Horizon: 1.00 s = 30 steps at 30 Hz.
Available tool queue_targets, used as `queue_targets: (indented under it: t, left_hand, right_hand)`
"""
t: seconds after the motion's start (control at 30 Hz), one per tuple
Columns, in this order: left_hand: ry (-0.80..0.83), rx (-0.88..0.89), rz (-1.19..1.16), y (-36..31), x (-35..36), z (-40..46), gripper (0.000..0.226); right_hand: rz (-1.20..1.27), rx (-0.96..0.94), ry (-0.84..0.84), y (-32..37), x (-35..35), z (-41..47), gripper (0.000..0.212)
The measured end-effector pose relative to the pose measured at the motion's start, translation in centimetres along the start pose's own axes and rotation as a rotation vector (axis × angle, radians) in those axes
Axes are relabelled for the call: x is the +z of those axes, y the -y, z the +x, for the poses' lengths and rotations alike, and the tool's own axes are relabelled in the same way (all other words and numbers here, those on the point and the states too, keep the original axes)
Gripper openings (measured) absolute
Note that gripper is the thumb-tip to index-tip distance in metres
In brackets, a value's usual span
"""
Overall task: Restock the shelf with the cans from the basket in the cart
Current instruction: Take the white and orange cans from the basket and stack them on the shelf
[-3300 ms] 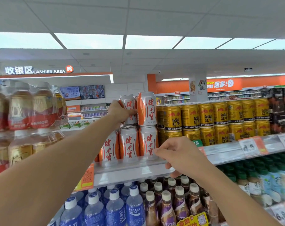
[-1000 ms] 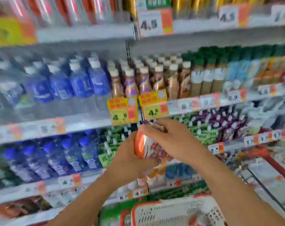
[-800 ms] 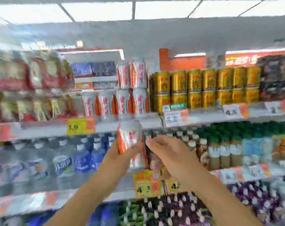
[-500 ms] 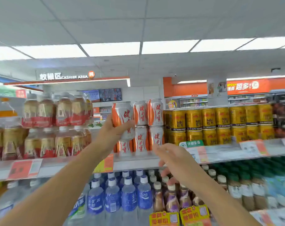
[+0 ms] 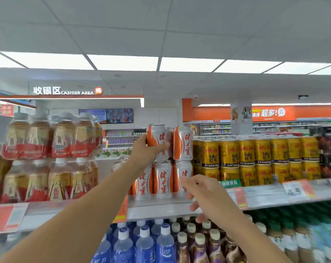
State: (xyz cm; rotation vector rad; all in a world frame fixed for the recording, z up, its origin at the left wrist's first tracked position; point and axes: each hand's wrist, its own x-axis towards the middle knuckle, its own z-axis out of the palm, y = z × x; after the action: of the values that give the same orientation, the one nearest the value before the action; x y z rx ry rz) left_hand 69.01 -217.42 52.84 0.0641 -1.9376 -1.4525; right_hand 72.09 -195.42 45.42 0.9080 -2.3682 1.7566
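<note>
Arms are stretched forward and up toward the top shelf point(image 5: 161, 207). The left hand point(image 5: 144, 153) is raised at the upper tier, its grip wrapped round an orange-and-white can point(image 5: 158, 142), thumb at the front and fingers behind; the can is held upright, seated on or just above a bottom-tier can, touching or nearly touching the neighbouring upper-tier can point(image 5: 182, 143) on its right. A sliver of a further can is seen between the two, behind them. The right hand point(image 5: 204, 192) is held lower, in front of the shelf edge, its grip loose and carrying nothing, fingers relaxed and pointing left near the rightmost bottom-tier can point(image 5: 181, 179). In the bottom tier three orange-and-white cans are counted at the front, with more tops glimpsed to the left behind the left forearm; their number cannot be told. To the right, gold cans point(image 5: 246, 154) are stacked in two tiers, about seven across in the upper one. To the left, shrink-wrapped tea bottles point(image 5: 47, 158) are stacked two high. Below the shelf, blue-labelled bottles point(image 5: 143, 243) and brown bottles point(image 5: 198, 245) are lined up; blur prevents a count.
</note>
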Motion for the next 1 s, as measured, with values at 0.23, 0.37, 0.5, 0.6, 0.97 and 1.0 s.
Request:
queue_targets:
  t: [0.23, 0.37, 0.5, 0.6, 0.97, 1.0]
  left_hand:
    - [0.026, -0.065, 0.094, -0.4, 0.5, 1.4, 0.024]
    - [0.058, -0.083, 0.112, -0.5, 0.4, 1.9, 0.032]
    - [0.06, -0.097, 0.091, -0.4, 0.5, 1.9, 0.039]
    - [0.062, -0.092, 0.083, -0.4, 0.6, 1.9, 0.041]
    - [0.071, -0.073, 0.119, -0.8, 0.3, 1.6, 0.047]
    - [0.073, -0.073, 0.126, -0.8, 0.4, 1.6, 0.046]
  right_hand:
    - [0.0, 0.015, -0.04, -1.4, -1.0, -0.1, 0.036]
    - [0.024, 0.038, -0.059, -2.2, -1.5, 0.0, 0.04]
    - [0.018, 0.046, -0.063, -3.1, -1.6, -0.5, 0.036]
    - [0.024, 0.05, -0.066, -3.4, -1.6, -0.8, 0.034]
    - [0.032, 0.04, -0.059, -3.0, -1.0, -1.4, 0.029]
    - [0.032, 0.039, -0.06, -3.0, -0.9, -1.4, 0.029]
